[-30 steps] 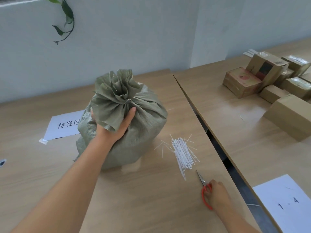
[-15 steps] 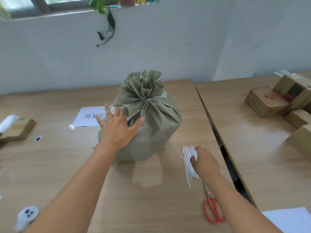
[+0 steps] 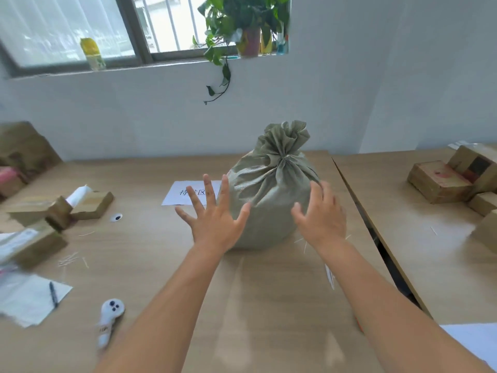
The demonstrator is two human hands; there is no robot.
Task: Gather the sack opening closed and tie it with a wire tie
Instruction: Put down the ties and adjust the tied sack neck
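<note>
Both hands, left hand point(image 3: 215, 224) and right hand point(image 3: 321, 219), spread, fingers holding nothing; sack point(image 3: 271, 200) looks soft, bulky, probably hefty; grip its cinched neck point(image 3: 282, 157).

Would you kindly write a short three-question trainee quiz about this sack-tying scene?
1. True or false: the green sack has its neck gathered shut.
2. How is the left hand posed? A) fist B) fingers spread C) pinching a tie
3. What white sheet lies behind the left hand?

Key:
1. True
2. B; the right hand is open too
3. The printed paper label
</note>
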